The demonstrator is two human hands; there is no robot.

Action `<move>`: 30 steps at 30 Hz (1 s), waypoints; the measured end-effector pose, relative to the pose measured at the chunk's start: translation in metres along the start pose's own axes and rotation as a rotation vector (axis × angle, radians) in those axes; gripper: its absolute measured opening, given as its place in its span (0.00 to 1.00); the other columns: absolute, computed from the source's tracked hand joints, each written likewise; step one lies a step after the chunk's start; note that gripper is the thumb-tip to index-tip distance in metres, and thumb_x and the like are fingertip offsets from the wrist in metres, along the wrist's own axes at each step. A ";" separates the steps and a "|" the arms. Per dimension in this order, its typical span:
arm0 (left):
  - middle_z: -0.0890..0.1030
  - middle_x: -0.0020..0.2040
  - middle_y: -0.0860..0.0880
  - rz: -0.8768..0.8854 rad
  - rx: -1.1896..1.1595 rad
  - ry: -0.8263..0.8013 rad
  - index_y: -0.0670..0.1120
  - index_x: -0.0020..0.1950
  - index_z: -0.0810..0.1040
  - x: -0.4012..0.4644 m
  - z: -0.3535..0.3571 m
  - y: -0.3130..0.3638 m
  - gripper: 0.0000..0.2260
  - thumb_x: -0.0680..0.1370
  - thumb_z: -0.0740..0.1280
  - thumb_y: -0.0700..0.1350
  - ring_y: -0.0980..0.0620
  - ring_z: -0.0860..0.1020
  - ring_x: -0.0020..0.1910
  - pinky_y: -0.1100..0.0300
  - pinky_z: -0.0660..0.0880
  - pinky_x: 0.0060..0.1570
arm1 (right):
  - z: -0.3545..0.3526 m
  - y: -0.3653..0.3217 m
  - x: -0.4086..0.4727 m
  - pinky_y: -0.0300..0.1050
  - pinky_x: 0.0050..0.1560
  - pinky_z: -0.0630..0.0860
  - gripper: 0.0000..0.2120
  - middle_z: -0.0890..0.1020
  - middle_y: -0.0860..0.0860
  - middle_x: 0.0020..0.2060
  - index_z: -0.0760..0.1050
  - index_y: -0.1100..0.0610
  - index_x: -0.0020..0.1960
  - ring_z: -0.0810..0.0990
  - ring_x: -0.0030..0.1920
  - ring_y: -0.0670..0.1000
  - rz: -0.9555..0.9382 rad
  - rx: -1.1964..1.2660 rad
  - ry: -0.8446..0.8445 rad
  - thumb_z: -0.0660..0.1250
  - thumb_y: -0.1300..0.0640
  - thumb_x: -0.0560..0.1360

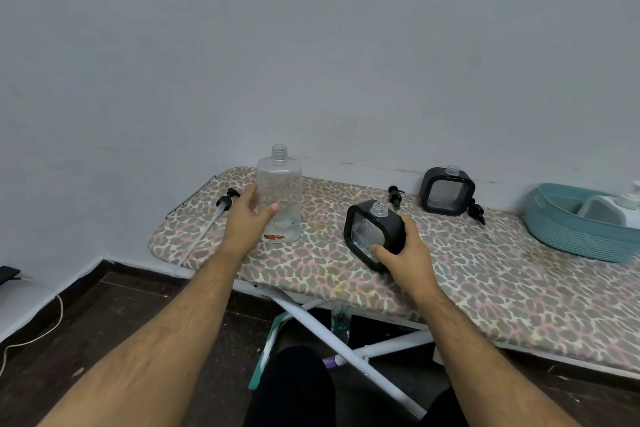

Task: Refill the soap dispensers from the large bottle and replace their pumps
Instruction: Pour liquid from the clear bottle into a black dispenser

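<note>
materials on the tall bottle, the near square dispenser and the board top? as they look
Tall bottle: clear plastic by the look, glossy; the board pattern shows through it and the neck is threaded.
Near square dispenser: matte black frame, likely plastic, around a clear ribbed window that could be plastic or glass.
Board top: printed fabric cover, leopard pattern, dull and slightly stained.

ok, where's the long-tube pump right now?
Head view, far left of the board: the pump lies flat just left of the left hand and big bottle.
</note>
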State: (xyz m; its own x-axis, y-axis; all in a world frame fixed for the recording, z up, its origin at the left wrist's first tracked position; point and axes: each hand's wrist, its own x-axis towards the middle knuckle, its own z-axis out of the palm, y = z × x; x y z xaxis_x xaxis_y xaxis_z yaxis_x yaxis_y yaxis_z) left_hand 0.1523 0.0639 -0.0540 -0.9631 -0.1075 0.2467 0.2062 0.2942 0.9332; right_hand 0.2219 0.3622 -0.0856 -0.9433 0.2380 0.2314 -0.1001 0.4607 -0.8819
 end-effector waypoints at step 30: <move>0.76 0.65 0.54 0.005 -0.277 -0.284 0.49 0.73 0.69 -0.049 0.131 0.023 0.29 0.74 0.71 0.55 0.65 0.75 0.61 0.72 0.74 0.55 | -0.043 -0.004 0.040 0.29 0.49 0.73 0.43 0.69 0.42 0.69 0.51 0.43 0.80 0.73 0.63 0.45 0.088 -0.003 -0.484 0.71 0.64 0.76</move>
State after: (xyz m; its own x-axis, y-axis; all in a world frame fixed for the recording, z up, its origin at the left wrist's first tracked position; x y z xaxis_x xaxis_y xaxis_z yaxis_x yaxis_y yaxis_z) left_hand 0.1813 0.2005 -0.0789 -0.9634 0.1715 0.2060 0.2129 0.0225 0.9768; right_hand 0.1983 0.4065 -0.0553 -0.9870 -0.1484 -0.0624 -0.0130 0.4598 -0.8880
